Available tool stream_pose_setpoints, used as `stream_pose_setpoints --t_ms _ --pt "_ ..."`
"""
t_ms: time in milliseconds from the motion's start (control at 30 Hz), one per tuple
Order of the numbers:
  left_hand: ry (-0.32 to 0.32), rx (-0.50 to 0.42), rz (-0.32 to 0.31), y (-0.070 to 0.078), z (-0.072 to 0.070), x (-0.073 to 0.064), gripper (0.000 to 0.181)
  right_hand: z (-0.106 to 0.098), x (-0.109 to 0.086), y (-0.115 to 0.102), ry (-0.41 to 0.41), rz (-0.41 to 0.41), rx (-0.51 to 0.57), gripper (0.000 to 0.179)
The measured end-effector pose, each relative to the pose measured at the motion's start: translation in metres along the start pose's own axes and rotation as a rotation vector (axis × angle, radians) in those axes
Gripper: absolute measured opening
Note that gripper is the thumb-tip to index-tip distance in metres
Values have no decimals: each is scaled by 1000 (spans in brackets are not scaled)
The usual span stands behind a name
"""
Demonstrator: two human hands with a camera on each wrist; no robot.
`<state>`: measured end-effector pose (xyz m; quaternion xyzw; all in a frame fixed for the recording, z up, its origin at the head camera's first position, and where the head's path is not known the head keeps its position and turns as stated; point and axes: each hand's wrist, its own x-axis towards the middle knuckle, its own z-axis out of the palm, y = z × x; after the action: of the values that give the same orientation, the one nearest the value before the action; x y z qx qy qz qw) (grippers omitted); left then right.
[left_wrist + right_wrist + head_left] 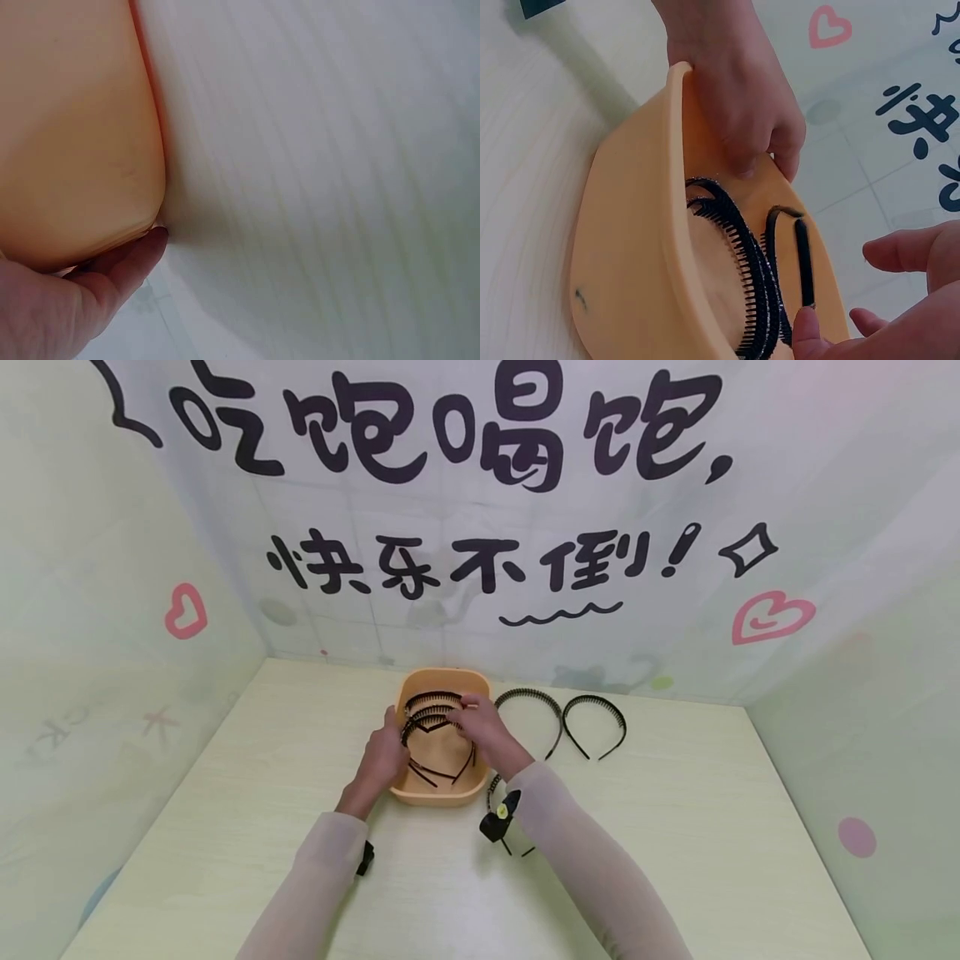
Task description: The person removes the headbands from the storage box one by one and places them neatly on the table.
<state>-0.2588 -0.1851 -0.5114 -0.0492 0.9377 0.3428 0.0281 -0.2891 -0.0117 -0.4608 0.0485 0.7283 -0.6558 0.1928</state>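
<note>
An orange plastic basin (pixel 438 799) stands on the table with several black toothed headbands (pixel 742 247) inside it. My left hand (pixel 384 753) grips the basin's left wall, its fingers on both sides of the rim (pixel 676 112). Over the basin's right side is my right hand (pixel 487 731), near the headbands. In the right wrist view, the right hand's thumb and fingers are spread apart, and one fingertip (pixel 808 326) touches or lies close to the end of a headband (pixel 804 259) at the wall. The left wrist view shows the basin's outside and the left hand (pixel 45 307) beneath its edge.
Right of the basin, two black toothed headbands lie on the table, one (pixel 528 692) partly behind my right hand and another (pixel 618 718) farther right. A headband with a black bow (pixel 495 824) lies nearer, partly under my right forearm. Printed cloth walls (pixel 450 635) enclose the table.
</note>
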Motion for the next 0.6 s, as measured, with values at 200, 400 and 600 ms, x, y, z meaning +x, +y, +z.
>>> stream_pose_setpoints --t_ms 200,400,600 --pt "-3 -6 -3 1 0 -1 73 -1 0 0 -7 -7 18 63" --pt "0 -14 2 2 -1 -1 70 -1 0 0 -23 -31 -15 37" --pt "3 -12 -1 2 -1 -1 70 0 -3 0 -12 -59 -104 12"
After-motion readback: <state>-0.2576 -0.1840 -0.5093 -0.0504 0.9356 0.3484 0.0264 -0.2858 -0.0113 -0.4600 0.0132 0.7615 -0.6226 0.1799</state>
